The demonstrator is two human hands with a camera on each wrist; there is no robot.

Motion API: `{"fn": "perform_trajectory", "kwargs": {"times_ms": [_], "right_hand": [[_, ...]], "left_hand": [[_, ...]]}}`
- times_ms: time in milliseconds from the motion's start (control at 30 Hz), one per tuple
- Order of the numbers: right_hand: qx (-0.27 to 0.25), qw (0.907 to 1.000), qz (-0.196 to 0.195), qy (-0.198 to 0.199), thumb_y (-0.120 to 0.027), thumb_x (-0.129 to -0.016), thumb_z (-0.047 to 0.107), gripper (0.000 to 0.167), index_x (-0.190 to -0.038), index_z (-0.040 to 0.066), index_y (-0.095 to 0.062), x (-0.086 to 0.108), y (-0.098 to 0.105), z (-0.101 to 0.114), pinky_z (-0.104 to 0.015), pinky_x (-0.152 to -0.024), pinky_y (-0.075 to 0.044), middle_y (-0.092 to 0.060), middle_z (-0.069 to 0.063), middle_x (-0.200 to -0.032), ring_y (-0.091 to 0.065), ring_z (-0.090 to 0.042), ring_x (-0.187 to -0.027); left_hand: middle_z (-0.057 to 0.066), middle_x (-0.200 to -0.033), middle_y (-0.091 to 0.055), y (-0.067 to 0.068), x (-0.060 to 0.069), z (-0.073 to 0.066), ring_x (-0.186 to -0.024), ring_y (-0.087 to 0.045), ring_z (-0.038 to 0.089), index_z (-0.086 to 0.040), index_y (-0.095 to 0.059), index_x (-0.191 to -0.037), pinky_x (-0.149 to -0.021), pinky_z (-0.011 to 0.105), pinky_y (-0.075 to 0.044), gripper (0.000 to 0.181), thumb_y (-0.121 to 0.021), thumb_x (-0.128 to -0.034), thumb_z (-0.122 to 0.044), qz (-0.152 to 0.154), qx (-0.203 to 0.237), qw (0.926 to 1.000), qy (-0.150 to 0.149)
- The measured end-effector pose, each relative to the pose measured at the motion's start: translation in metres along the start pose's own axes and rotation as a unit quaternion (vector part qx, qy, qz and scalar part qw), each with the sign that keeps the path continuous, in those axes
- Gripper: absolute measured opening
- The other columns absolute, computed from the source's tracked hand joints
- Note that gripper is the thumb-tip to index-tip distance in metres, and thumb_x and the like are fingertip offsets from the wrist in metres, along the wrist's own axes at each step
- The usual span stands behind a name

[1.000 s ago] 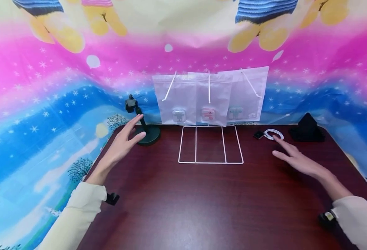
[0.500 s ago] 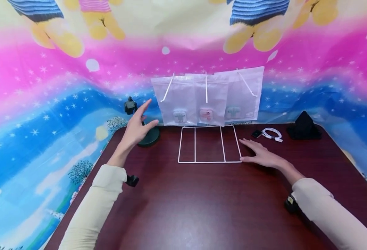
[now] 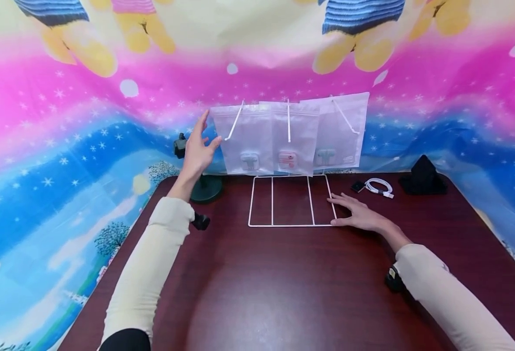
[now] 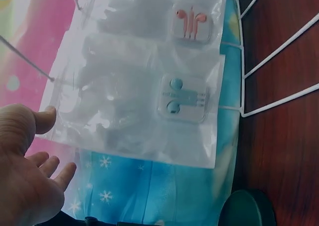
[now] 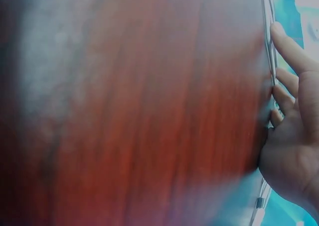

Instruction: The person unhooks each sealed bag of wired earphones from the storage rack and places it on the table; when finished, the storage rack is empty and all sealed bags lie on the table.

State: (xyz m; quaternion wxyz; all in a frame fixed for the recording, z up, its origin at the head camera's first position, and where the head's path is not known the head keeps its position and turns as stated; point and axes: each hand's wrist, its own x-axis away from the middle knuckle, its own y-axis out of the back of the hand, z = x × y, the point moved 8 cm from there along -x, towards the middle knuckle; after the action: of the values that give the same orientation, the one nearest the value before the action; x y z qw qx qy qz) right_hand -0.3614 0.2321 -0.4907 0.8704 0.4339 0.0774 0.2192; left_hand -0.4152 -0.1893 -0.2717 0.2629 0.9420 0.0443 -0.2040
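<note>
A white wire rack point(image 3: 293, 225) stands on the table, its base frame lying flat. From its hooks hang several frosted zip bags, each holding boxed earphones: the left bag point(image 3: 246, 134), a middle bag point(image 3: 298, 131) with pink earphones point(image 4: 192, 23), and a right bag point(image 3: 349, 114). Beside the left bag's upper outer edge my left hand point(image 3: 199, 151) is raised, fingers spread; in the left wrist view its thumb is at the bag's corner, near blue earphones point(image 4: 182, 97). My right hand point(image 3: 358, 213) is low on the table, extended fingers and thumb at the base's right wire.
Behind the left hand stands a dark green round-based stand point(image 3: 206, 189). Right of the rack lie a coiled white cable point(image 3: 378, 186), a small black square piece point(image 3: 357, 186) and a black pointed object point(image 3: 423, 178). A printed backdrop point(image 3: 152, 87) encloses the dark wooden table point(image 3: 257, 282).
My left hand has risen and moved right, from near the stand to the left bag's edge. My right hand has moved left from near the cable to the rack's base.
</note>
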Motion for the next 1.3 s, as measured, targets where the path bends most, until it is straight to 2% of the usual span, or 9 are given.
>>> {"fn": "perform_trajectory", "kwargs": {"times_ms": [100, 300, 500, 667, 833, 967, 1100, 1300], "right_hand": [[-0.004, 1.0, -0.004, -0.007, -0.075, -0.093, 0.049, 0.086, -0.162, 0.014, -0.038, 0.001, 0.001, -0.003, -0.077, -0.116, -0.003, -0.018, -0.02, -0.171, -0.003, -0.046, -0.158], [-0.008, 0.9999, -0.011, -0.004, -0.076, -0.092, 0.05, 0.087, -0.161, 0.014, -0.039, 0.0, -0.001, -0.003, -0.076, -0.117, -0.005, -0.022, -0.017, -0.171, -0.005, -0.045, -0.158], [-0.007, 0.9998, -0.018, -0.002, -0.077, -0.092, 0.047, 0.084, -0.161, 0.014, -0.04, 0.0, -0.001, -0.001, -0.075, -0.117, -0.006, -0.024, -0.016, -0.171, -0.006, -0.044, -0.158], [-0.004, 0.9998, -0.019, 0.0, -0.077, -0.093, 0.045, 0.083, -0.16, 0.013, -0.041, -0.003, -0.002, 0.002, -0.075, -0.117, -0.006, -0.025, -0.017, -0.17, -0.006, -0.045, -0.158], [-0.006, 0.9998, -0.021, -0.004, -0.077, -0.093, 0.044, 0.082, -0.16, 0.013, -0.042, -0.003, 0.0, 0.0, -0.075, -0.117, -0.006, -0.025, -0.017, -0.17, -0.007, -0.045, -0.158], [-0.006, 0.9997, -0.022, -0.001, -0.078, -0.092, 0.044, 0.083, -0.16, 0.013, -0.042, -0.004, 0.0, 0.001, -0.075, -0.117, -0.006, -0.026, -0.017, -0.17, -0.007, -0.045, -0.158], [-0.001, 0.9997, -0.024, -0.004, -0.078, -0.092, 0.044, 0.083, -0.16, 0.012, -0.042, -0.003, 0.0, 0.001, -0.074, -0.117, -0.006, -0.027, -0.017, -0.17, -0.007, -0.044, -0.158], [0.003, 0.9996, -0.029, -0.002, -0.078, -0.092, 0.045, 0.085, -0.16, 0.012, -0.041, -0.001, 0.001, 0.001, -0.073, -0.117, -0.007, -0.027, -0.016, -0.169, -0.008, -0.044, -0.158]], "left_hand": [[-0.006, -0.172, -0.024, -0.001, -0.01, 0.001, -0.157, -0.025, 0.015, -0.034, -0.021, -0.167, -0.123, 0.042, -0.032, 0.073, -0.061, -0.1061, -0.023, 0.005, 0.017, 0.9997, 0.018], [-0.008, -0.17, -0.028, -0.002, -0.024, 0.01, -0.154, -0.031, 0.014, -0.039, -0.022, -0.165, -0.121, 0.041, -0.035, 0.071, -0.06, -0.1049, -0.035, 0.004, 0.042, 0.9963, 0.075], [0.003, -0.161, -0.044, -0.003, -0.037, 0.012, -0.147, -0.043, 0.022, -0.044, -0.032, -0.161, -0.12, 0.042, -0.037, 0.066, -0.062, -0.1037, -0.031, 0.009, 0.084, 0.9916, 0.098], [0.011, -0.146, -0.059, 0.0, -0.041, 0.014, -0.138, -0.052, 0.024, -0.04, -0.042, -0.158, -0.119, 0.043, -0.039, 0.06, -0.063, -0.1033, -0.027, 0.0, 0.111, 0.9889, 0.099], [0.013, -0.14, -0.062, -0.003, -0.041, 0.014, -0.129, -0.059, 0.026, -0.036, -0.053, -0.151, -0.113, 0.043, -0.046, 0.051, -0.063, -0.1037, -0.023, -0.011, 0.122, 0.9875, 0.099], [0.012, -0.134, -0.066, -0.003, -0.039, 0.013, -0.118, -0.063, 0.024, -0.033, -0.058, -0.146, -0.105, 0.042, -0.052, 0.043, -0.062, -0.1048, -0.021, -0.021, 0.113, 0.9884, 0.099], [0.011, -0.128, -0.069, -0.001, -0.036, 0.009, -0.109, -0.064, 0.021, -0.025, -0.06, -0.142, -0.095, 0.04, -0.055, 0.037, -0.061, -0.1054, -0.023, -0.028, 0.106, 0.9897, 0.092], [0.012, -0.124, -0.07, 0.002, -0.024, 0.001, -0.104, -0.065, 0.022, -0.02, -0.063, -0.138, -0.088, 0.034, -0.057, 0.034, -0.062, -0.1049, -0.025, -0.026, 0.124, 0.9895, 0.069]]}}
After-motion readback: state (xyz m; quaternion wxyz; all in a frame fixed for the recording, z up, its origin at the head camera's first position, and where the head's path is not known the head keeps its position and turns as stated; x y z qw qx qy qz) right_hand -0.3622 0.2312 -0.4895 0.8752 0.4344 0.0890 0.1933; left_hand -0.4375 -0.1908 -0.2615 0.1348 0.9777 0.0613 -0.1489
